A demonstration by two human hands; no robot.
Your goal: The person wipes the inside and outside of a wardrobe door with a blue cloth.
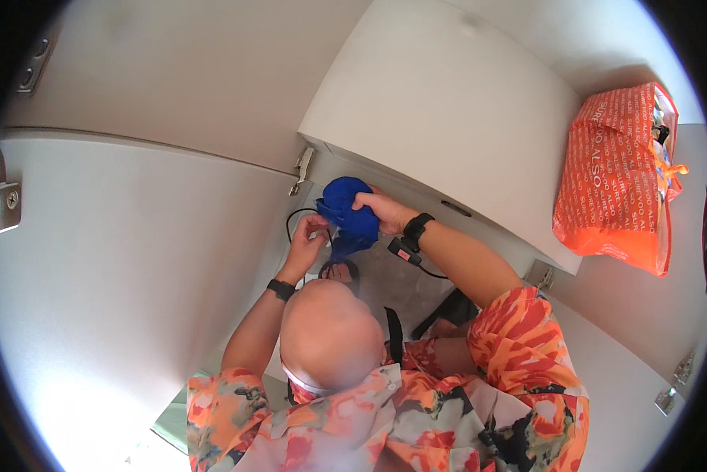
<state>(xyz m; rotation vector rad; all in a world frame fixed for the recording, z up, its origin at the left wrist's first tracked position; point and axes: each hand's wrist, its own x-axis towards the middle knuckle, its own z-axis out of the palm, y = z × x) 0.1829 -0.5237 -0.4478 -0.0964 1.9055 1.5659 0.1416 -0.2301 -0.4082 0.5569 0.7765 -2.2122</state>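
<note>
My right hand (386,209) grips a bundle of blue cloth (353,218) from its right side, with the thumb lying on top. The folds sag below the hand. At the bundle's lower left edge is my left hand (310,236), its fingers bent and the fingertips close against the cloth. Whether they pinch it cannot be made out. A thin black cord (289,223) loops beside the left fingers and runs behind the blue cloth. Both wrists wear black bands.
A white cabinet-like box (436,118) juts out ahead, carrying a printed red-orange bag (613,177) at its right. Pale panels with a metal hinge (302,170) stand close on the left. A small black cable box (404,251) hangs below my right wrist. A sandalled foot (337,272) rests beneath.
</note>
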